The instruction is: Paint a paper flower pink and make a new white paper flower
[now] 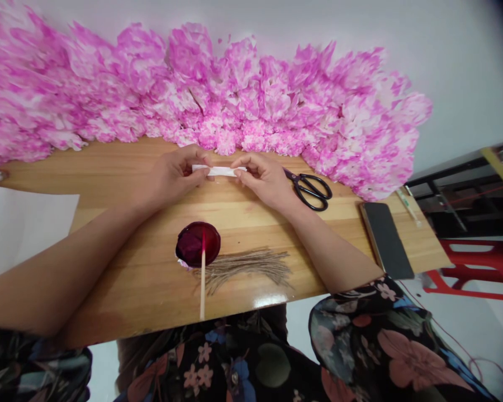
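Observation:
Both of my hands hold a narrow folded strip of white paper (219,171) just above the wooden table (121,279). My left hand (174,176) pinches its left end, and my right hand (265,177) pinches its right end. Right behind the strip lies a long heap of pink and white paper flowers (218,95). Black scissors (312,190) lie shut on the table just right of my right hand.
A small bowl of dark red dye (198,243) sits near the front edge with a wooden stick (202,285) resting in it. A bundle of brown twine pieces (247,267) lies beside it. A dark phone (386,239) lies at the right. A red stool (478,268) stands beyond the table.

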Available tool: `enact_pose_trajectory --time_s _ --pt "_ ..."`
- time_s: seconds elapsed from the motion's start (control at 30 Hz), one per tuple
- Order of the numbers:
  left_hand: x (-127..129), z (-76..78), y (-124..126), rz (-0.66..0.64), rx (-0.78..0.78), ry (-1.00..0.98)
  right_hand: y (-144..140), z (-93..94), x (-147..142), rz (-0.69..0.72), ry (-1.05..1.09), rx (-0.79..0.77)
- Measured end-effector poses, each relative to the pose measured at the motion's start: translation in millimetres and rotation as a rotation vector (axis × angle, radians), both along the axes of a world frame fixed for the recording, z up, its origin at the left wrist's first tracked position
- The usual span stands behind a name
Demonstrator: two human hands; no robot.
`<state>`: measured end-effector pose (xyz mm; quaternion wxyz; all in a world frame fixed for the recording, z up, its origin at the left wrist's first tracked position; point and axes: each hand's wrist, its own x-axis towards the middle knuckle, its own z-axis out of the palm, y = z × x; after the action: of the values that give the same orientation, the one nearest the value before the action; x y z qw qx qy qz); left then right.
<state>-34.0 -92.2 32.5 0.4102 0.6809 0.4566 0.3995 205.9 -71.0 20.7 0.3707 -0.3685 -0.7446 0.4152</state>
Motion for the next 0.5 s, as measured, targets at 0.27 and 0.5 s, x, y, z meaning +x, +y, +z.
enact_pose_trajectory --time_s 0.27,0.5 --pt "-6 -13.1 5 -0.009 0.005 -0.007 0 -0.1 -1 -0.016 -0.007 -0.031" --pt "-9 -17.6 8 -0.014 0.099 0.111 0 -1.2 0 -0.034 -0.054 0.025"
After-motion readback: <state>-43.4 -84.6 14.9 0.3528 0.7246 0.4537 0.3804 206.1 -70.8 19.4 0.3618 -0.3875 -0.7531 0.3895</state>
